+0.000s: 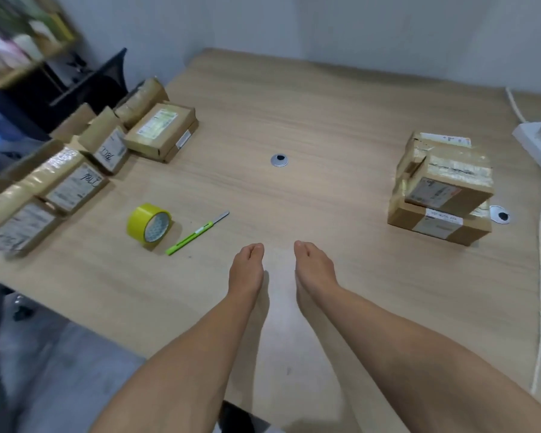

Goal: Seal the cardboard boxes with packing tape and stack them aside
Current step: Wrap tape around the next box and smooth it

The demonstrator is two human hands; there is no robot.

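Fingers of left hand (246,270) straight and pressed together, palm down low over light wooden table (310,98); holds nothing. Right hand (314,270) alike: fingers extended side by side, grips nothing. Contact with the wood: cannot tell. Near, to the left: green utility knife (197,233), then yellow roll of packing tape (149,225). Along the left edge, row of brown cardboard boxes (75,182). Well apart, near the right edge, stack of taped cardboard boxes (444,189). Ahead of the fingertips, open wood up to small silver grommet (279,160).
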